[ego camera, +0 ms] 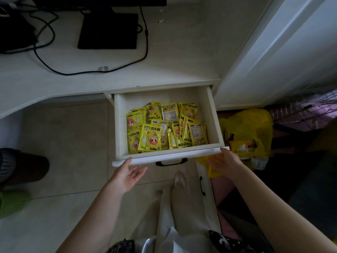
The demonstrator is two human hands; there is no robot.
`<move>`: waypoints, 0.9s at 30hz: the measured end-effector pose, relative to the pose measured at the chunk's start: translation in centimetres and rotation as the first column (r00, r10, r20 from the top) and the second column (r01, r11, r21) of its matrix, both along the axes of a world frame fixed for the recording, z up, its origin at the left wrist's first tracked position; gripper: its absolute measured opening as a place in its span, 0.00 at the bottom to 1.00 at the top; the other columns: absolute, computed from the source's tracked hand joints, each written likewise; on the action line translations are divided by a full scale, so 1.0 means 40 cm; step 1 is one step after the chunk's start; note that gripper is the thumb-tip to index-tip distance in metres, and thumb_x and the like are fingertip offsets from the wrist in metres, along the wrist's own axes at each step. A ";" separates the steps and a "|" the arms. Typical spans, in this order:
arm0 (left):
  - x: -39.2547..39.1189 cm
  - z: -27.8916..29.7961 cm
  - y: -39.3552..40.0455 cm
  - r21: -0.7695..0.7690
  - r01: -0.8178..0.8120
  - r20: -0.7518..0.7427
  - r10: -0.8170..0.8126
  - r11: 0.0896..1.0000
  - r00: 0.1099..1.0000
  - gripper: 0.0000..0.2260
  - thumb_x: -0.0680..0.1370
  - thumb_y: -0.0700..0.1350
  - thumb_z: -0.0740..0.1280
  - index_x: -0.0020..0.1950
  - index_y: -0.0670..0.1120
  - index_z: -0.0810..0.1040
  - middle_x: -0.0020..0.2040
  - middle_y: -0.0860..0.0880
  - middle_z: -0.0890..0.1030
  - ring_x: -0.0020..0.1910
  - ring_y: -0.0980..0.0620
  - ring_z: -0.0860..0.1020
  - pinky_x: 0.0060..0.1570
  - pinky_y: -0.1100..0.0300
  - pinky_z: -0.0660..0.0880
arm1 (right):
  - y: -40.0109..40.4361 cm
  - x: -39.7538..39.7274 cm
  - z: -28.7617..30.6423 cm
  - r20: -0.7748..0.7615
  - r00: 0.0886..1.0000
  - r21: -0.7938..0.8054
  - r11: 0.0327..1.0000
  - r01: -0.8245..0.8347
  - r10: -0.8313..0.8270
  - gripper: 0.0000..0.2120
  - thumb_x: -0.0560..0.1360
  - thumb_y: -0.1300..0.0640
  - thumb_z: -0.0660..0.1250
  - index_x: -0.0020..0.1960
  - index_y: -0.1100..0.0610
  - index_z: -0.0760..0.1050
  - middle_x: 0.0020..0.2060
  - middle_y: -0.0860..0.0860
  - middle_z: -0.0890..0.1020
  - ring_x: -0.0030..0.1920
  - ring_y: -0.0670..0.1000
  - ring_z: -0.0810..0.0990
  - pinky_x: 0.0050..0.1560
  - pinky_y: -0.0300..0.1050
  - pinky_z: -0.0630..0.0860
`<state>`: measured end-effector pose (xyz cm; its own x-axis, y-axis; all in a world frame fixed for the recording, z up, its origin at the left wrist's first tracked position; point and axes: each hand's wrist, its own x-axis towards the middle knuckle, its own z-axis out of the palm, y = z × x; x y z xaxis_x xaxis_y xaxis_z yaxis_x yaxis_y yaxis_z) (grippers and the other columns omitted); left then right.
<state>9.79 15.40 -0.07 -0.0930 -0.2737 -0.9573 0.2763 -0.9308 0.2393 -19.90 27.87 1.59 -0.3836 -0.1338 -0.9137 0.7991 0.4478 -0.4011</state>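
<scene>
Drawer [215,115], white, stands open and projects from under the right end of the white desk [54,75], with its front panel nearest the camera. Inside, a loose heap of yellow hand-warmer packets [151,137] printed with a red-haired cartoon figure fills the front and middle; some lie face up and some show the label side, and the back strip of the drawer floor is bare. A black handle [171,162] sits at the centre of the front panel. The left hand [127,172] is at the panel's left corner, palm turned inward, fingers straight and loosely spread, holding nothing; its topmost fingertip seems to touch the panel edge (contact hard to confirm). The right hand [223,161] mirrors it at the right corner, palm inward, fingers relaxed and spread, holding nothing, fingertip at the panel's end. On the desk are a black monitor base [107,31] and a looping black cable [91,71]. A yellow plastic bag [246,125] lies on the floor just right of the drawer. Below the drawer, a second black handle [202,186] shows on a lower front. The tiled floor [69,143] lies to the left.
</scene>
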 end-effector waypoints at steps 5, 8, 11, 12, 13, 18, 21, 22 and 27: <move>-0.038 -0.013 -0.035 0.018 -0.093 0.028 0.093 0.995 0.995 0.15 0.80 0.41 0.63 0.67 0.41 0.68 0.66 0.33 0.71 0.62 0.34 0.74 0.57 0.44 0.76 | -0.047 -0.002 -0.025 0.060 0.996 -0.021 0.998 0.066 -0.064 0.25 0.79 0.57 0.63 0.72 0.61 0.58 0.64 0.65 0.71 0.56 0.63 0.78 0.39 0.54 0.78; -0.040 -0.026 -0.036 0.012 -0.107 0.049 0.107 0.994 0.993 0.07 0.81 0.38 0.61 0.58 0.38 0.70 0.65 0.32 0.72 0.63 0.34 0.74 0.59 0.43 0.75 | -0.063 0.003 -0.034 0.068 0.997 -0.028 0.998 0.049 -0.047 0.16 0.79 0.60 0.61 0.63 0.63 0.61 0.62 0.66 0.71 0.64 0.65 0.74 0.37 0.55 0.82; -0.032 -0.044 -0.040 0.004 -0.129 0.051 0.129 0.992 0.990 0.05 0.81 0.36 0.61 0.55 0.37 0.70 0.63 0.33 0.73 0.65 0.35 0.73 0.62 0.41 0.72 | -0.070 0.005 -0.032 0.118 0.986 -0.029 0.992 0.124 -0.119 0.09 0.79 0.63 0.60 0.54 0.67 0.62 0.65 0.66 0.71 0.68 0.64 0.70 0.65 0.55 0.74; -0.032 -0.046 -0.042 0.002 -0.137 0.049 0.136 0.991 0.989 0.03 0.80 0.35 0.61 0.53 0.36 0.71 0.60 0.34 0.75 0.65 0.35 0.73 0.62 0.41 0.72 | -0.072 0.004 -0.032 0.132 0.980 -0.027 0.988 0.152 -0.148 0.11 0.79 0.64 0.60 0.56 0.67 0.60 0.68 0.66 0.67 0.69 0.65 0.68 0.68 0.58 0.70; -0.034 -0.047 -0.042 -0.003 -0.143 0.047 0.143 0.990 0.989 0.01 0.80 0.35 0.61 0.50 0.36 0.71 0.56 0.35 0.76 0.65 0.35 0.73 0.62 0.40 0.72 | -0.073 0.000 -0.030 0.139 0.975 -0.033 0.983 0.180 -0.174 0.14 0.79 0.65 0.59 0.62 0.65 0.59 0.70 0.66 0.64 0.69 0.66 0.67 0.66 0.63 0.69; -0.034 -0.043 -0.045 -0.030 -0.135 0.057 0.136 0.990 0.989 0.02 0.79 0.33 0.62 0.47 0.37 0.71 0.50 0.35 0.76 0.63 0.35 0.74 0.62 0.39 0.72 | -0.092 0.008 0.006 0.116 0.975 0.022 0.982 0.187 -0.189 0.23 0.80 0.67 0.57 0.73 0.64 0.53 0.66 0.63 0.65 0.70 0.67 0.65 0.67 0.67 0.65; -0.036 -0.036 -0.049 -0.046 -0.128 0.071 0.131 0.991 0.989 0.02 0.79 0.33 0.62 0.46 0.37 0.71 0.51 0.35 0.76 0.63 0.35 0.74 0.62 0.39 0.72 | -0.105 0.014 0.012 0.090 0.984 0.051 0.987 0.149 -0.153 0.23 0.81 0.67 0.55 0.73 0.65 0.52 0.67 0.64 0.63 0.70 0.67 0.64 0.66 0.68 0.63; -0.037 -0.035 -0.054 -0.050 -0.126 0.071 0.130 0.991 0.989 0.02 0.79 0.33 0.62 0.46 0.37 0.71 0.53 0.34 0.76 0.63 0.34 0.74 0.61 0.39 0.72 | -0.109 0.012 0.007 0.096 0.982 0.041 0.986 0.160 -0.163 0.23 0.81 0.67 0.55 0.74 0.65 0.51 0.69 0.65 0.61 0.70 0.68 0.63 0.65 0.69 0.64; -0.039 -0.038 -0.104 -0.067 -0.104 0.094 0.110 0.992 0.990 0.03 0.79 0.33 0.62 0.46 0.36 0.71 0.52 0.34 0.76 0.62 0.34 0.74 0.56 0.40 0.74 | -0.139 0.001 -0.016 0.054 0.986 0.022 0.987 0.159 -0.160 0.25 0.79 0.68 0.57 0.74 0.62 0.53 0.72 0.67 0.58 0.68 0.72 0.64 0.48 0.71 0.73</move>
